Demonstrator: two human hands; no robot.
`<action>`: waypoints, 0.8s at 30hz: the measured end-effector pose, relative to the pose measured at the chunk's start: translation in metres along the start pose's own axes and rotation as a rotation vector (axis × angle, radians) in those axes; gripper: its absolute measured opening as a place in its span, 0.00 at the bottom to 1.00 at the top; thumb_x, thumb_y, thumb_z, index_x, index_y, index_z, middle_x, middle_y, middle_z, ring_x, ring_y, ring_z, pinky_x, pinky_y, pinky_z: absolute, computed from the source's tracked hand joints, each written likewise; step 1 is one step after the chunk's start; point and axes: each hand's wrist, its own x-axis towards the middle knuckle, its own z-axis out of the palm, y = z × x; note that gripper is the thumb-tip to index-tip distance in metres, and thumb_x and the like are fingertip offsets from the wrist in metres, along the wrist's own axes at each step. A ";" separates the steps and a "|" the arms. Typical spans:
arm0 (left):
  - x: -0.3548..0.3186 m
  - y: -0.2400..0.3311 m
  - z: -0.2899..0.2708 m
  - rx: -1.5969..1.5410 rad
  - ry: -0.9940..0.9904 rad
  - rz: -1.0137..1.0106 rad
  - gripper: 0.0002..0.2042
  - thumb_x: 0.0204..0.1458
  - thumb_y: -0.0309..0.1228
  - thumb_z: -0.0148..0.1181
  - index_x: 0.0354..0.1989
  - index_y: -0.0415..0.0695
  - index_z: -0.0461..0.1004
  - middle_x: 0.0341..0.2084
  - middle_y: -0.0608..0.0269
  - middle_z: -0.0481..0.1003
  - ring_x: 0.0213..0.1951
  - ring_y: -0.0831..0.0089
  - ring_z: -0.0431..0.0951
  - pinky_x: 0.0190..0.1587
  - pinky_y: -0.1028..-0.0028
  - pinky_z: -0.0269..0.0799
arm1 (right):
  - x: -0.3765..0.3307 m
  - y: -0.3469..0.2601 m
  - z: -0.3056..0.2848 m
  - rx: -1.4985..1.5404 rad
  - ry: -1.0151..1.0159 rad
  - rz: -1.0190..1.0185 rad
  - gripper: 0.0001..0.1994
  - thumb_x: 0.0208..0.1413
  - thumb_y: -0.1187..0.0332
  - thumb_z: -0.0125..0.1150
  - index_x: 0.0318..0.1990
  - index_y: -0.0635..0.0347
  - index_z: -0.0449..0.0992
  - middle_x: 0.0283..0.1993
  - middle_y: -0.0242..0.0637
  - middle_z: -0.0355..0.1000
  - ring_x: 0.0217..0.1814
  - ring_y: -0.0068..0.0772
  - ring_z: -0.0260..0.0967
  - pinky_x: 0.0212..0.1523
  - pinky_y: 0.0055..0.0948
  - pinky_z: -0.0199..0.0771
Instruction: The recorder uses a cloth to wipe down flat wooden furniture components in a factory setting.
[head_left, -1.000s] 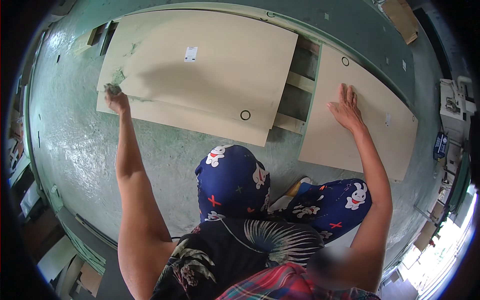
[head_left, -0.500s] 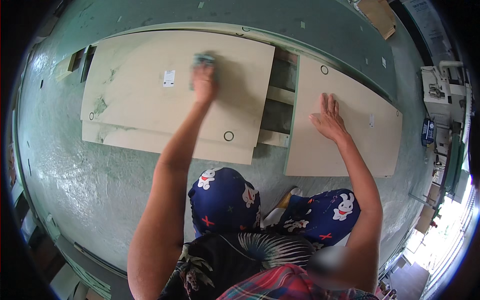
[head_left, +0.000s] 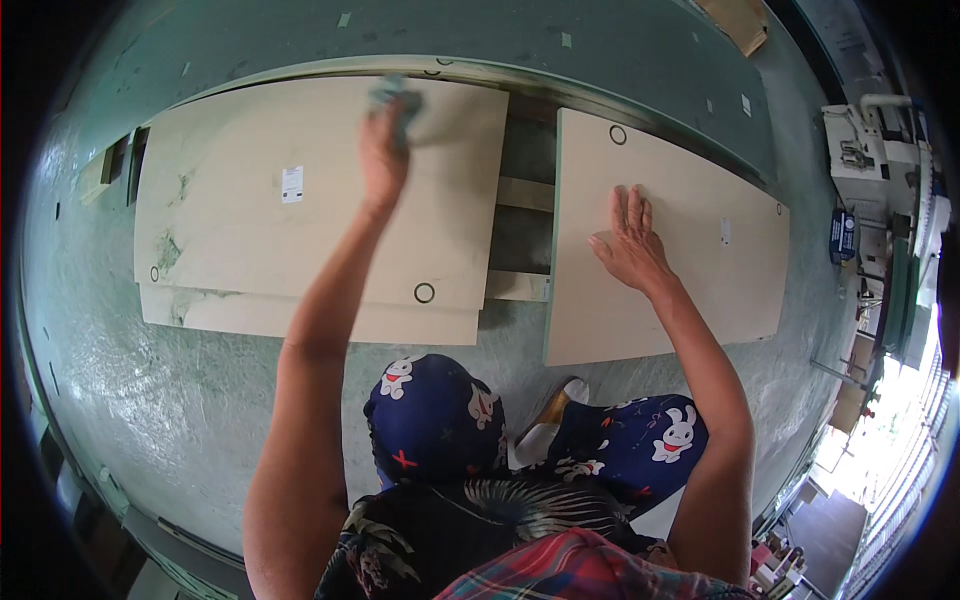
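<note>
My left hand (head_left: 384, 150) is closed on a grey-green cloth (head_left: 406, 105), smeared by motion, near the far edge of the left beige panel (head_left: 230, 240). That panel bears a white label (head_left: 292, 184), ring marks and dark greenish smudges toward its left end. A second panel (head_left: 310, 322) shows below its near edge. My right hand (head_left: 633, 243) lies flat, fingers stretched out, on the separate right beige panel (head_left: 670, 310). This one also carries a small white label (head_left: 725, 232) and ring marks.
Between the panels, wooden supports (head_left: 525, 194) show in a gap. Green floor (head_left: 230, 390) surrounds them. A large dark green surface (head_left: 500, 32) lies at the far side. Pipes and white equipment (head_left: 850, 145) stand at the right, by a blue package (head_left: 843, 236). Cardboard (head_left: 735, 22) lies far right.
My left hand and the cloth have moved farther away, toward the panel's far edge. The whole view has shifted slightly. My right hand stays flat on the right panel.
</note>
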 end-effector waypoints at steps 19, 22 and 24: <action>-0.134 0.044 0.033 -0.126 -0.648 0.296 0.23 0.44 0.20 0.51 0.53 0.51 0.69 0.54 0.48 0.65 0.57 0.46 0.62 0.62 0.54 0.55 | 0.002 -0.005 -0.008 0.042 -0.075 0.038 0.42 0.56 0.47 0.48 0.69 0.57 0.34 0.72 0.55 0.26 0.73 0.60 0.26 0.68 0.47 0.47; -0.192 0.078 -0.023 -0.134 -0.772 0.374 0.24 0.43 0.19 0.53 0.52 0.50 0.71 0.52 0.51 0.67 0.56 0.50 0.65 0.61 0.56 0.58 | 0.004 0.001 0.003 0.047 -0.005 0.001 0.43 0.54 0.45 0.49 0.69 0.55 0.35 0.71 0.56 0.27 0.72 0.63 0.30 0.65 0.51 0.52; -0.223 0.098 -0.060 -0.204 -0.862 0.372 0.24 0.41 0.19 0.54 0.51 0.48 0.73 0.49 0.53 0.70 0.55 0.54 0.67 0.60 0.57 0.60 | 0.005 -0.004 0.001 0.058 -0.027 0.015 0.43 0.54 0.45 0.49 0.69 0.55 0.35 0.71 0.55 0.27 0.72 0.62 0.29 0.65 0.51 0.52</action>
